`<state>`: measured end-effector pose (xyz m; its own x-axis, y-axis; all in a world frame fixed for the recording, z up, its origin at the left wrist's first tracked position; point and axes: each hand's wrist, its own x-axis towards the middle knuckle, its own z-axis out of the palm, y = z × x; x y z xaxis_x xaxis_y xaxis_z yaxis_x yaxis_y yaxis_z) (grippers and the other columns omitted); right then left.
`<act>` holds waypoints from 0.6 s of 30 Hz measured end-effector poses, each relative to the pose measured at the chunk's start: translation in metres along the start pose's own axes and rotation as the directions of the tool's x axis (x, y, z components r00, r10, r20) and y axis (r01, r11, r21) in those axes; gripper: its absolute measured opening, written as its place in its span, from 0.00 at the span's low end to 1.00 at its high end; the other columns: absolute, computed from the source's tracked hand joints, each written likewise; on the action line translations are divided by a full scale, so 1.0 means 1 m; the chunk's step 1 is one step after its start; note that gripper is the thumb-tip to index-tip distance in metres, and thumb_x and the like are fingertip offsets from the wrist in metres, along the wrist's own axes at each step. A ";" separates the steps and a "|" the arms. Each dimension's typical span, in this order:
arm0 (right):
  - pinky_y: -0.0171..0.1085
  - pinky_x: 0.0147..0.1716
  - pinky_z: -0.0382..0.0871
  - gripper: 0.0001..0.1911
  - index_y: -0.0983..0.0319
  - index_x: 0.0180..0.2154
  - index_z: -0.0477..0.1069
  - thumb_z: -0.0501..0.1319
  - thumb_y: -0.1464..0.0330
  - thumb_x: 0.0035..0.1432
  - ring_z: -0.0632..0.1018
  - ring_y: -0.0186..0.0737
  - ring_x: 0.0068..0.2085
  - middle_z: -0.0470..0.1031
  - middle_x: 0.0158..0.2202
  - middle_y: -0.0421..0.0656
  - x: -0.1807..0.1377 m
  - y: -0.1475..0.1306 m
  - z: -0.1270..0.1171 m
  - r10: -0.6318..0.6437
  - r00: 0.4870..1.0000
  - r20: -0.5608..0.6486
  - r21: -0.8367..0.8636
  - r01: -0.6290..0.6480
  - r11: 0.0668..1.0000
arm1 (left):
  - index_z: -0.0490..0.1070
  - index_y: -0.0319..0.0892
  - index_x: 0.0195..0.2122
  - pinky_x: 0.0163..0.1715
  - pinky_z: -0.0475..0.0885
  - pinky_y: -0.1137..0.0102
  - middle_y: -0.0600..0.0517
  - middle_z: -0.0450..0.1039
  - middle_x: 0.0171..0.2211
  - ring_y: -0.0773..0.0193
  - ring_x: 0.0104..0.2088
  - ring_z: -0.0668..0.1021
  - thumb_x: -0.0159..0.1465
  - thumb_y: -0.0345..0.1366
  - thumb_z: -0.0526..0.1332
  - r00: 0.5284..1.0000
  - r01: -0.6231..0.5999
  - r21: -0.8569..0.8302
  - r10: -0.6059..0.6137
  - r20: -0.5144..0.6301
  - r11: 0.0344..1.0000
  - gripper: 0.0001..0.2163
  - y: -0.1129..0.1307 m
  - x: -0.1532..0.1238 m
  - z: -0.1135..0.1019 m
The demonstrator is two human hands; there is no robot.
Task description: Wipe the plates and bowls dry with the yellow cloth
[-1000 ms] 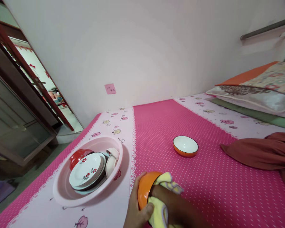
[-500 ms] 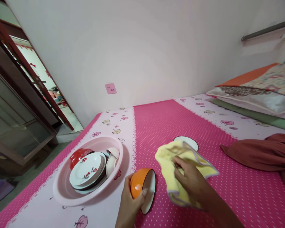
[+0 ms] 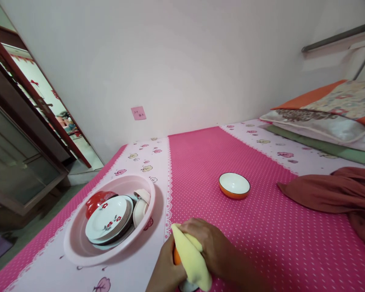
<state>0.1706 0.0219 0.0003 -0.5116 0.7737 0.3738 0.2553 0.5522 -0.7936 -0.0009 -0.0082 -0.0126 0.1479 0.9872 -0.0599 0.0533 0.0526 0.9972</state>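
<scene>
My left hand [image 3: 167,263] is closed around an orange bowl [image 3: 177,256] with a white inside, tilted on its side; most of it is hidden. Over the bowl's rim lies a yellow cloth [image 3: 191,259], gripped by my right hand [image 3: 205,243], whose fingers press it against the bowl. A second bowl [image 3: 234,185], orange outside and white inside with a dark rim, stands upright on the pink bed cover, beyond my right hand.
To the left, a pink basin [image 3: 68,243] holds a stack of flowered plates [image 3: 105,219], a red bowl [image 3: 97,202] and small white bowls [image 3: 141,207]. Brown-red fabric [image 3: 319,190] lies at right, below stacked pillows [image 3: 325,117]. A white wall [image 3: 182,69] rises behind.
My right hand has moved left with the yellow cloth and brought it onto the orange bowl in my left hand. The second bowl, earlier partly covered by the cloth, now shows whole.
</scene>
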 end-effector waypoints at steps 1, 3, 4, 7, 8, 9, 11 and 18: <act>0.48 0.50 0.72 0.16 0.59 0.50 0.80 0.57 0.67 0.67 0.78 0.50 0.45 0.81 0.44 0.49 0.002 0.000 0.000 0.016 1.000 0.002 0.008 -0.016 1.000 | 0.81 0.42 0.46 0.48 0.76 0.60 0.47 0.83 0.44 0.45 0.46 0.81 0.49 0.31 0.71 1.000 -0.011 0.014 0.011 -0.026 1.000 0.21 0.003 0.000 0.001; 0.44 0.46 0.72 0.14 0.58 0.47 0.81 0.60 0.69 0.64 0.77 0.48 0.44 0.80 0.42 0.46 0.006 0.000 -0.001 0.033 0.999 0.005 0.057 -0.034 0.998 | 0.81 0.43 0.47 0.48 0.76 0.60 0.47 0.83 0.43 0.46 0.45 0.81 0.49 0.32 0.71 0.998 -0.033 0.028 0.035 -0.052 0.999 0.21 0.007 0.000 0.002; 0.43 0.45 0.72 0.14 0.58 0.47 0.81 0.61 0.69 0.61 0.77 0.47 0.44 0.80 0.42 0.45 0.007 0.001 -0.001 0.040 0.999 0.005 0.094 -0.041 0.995 | 0.81 0.43 0.47 0.47 0.76 0.60 0.48 0.83 0.42 0.46 0.44 0.81 0.49 0.32 0.70 0.997 -0.047 0.032 0.048 -0.061 0.998 0.21 0.008 0.000 0.001; 0.39 0.42 0.73 0.19 0.57 0.50 0.81 0.66 0.70 0.56 0.79 0.45 0.43 0.80 0.42 0.43 0.008 0.003 -0.003 0.116 0.993 -0.008 0.285 -0.109 0.952 | 0.80 0.43 0.44 0.45 0.76 0.60 0.48 0.82 0.39 0.47 0.42 0.81 0.51 0.37 0.71 0.991 -0.076 0.042 0.080 -0.109 0.996 0.17 0.008 -0.002 -0.004; 0.39 0.41 0.73 0.19 0.57 0.51 0.81 0.67 0.69 0.56 0.79 0.45 0.42 0.80 0.41 0.43 0.008 0.004 -0.003 0.157 0.988 -0.007 0.377 -0.143 0.915 | 0.80 0.43 0.43 0.45 0.76 0.60 0.48 0.82 0.38 0.48 0.41 0.80 0.52 0.40 0.71 0.989 -0.088 0.036 0.091 -0.120 0.996 0.17 0.007 -0.002 -0.006; 0.39 0.40 0.74 0.20 0.58 0.52 0.81 0.68 0.67 0.57 0.80 0.45 0.41 0.81 0.40 0.43 0.008 0.005 -0.002 0.197 0.980 -0.003 0.473 -0.172 0.864 | 0.80 0.43 0.43 0.44 0.75 0.61 0.48 0.81 0.38 0.48 0.41 0.80 0.52 0.44 0.72 0.987 -0.100 0.019 0.102 -0.124 0.995 0.18 0.006 -0.003 -0.008; 0.40 0.40 0.75 0.22 0.59 0.53 0.79 0.70 0.63 0.56 0.81 0.45 0.39 0.82 0.37 0.42 0.008 0.007 0.001 0.261 0.965 0.003 0.642 -0.202 0.740 | 0.79 0.42 0.45 0.42 0.75 0.62 0.47 0.81 0.39 0.49 0.41 0.80 0.53 0.51 0.72 0.985 -0.128 -0.045 0.121 -0.125 0.991 0.23 0.005 -0.004 -0.010; 0.50 0.46 0.77 0.24 0.60 0.41 0.82 0.67 0.47 0.57 0.83 0.54 0.43 0.84 0.35 0.47 0.012 0.012 0.039 0.430 0.900 -0.073 0.909 -0.117 0.399 | 0.78 0.44 0.51 0.53 0.75 0.58 0.45 0.81 0.50 0.42 0.52 0.80 0.52 0.55 0.74 0.911 -0.246 -0.192 0.159 -0.381 0.950 0.29 0.005 -0.006 0.003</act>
<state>0.1353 0.0259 -0.0231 -0.2902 0.9565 0.0303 -0.5847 -0.1522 -0.7969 0.0014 -0.0147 -0.0077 -0.2329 0.9649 0.1211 -0.1751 -0.1641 0.9708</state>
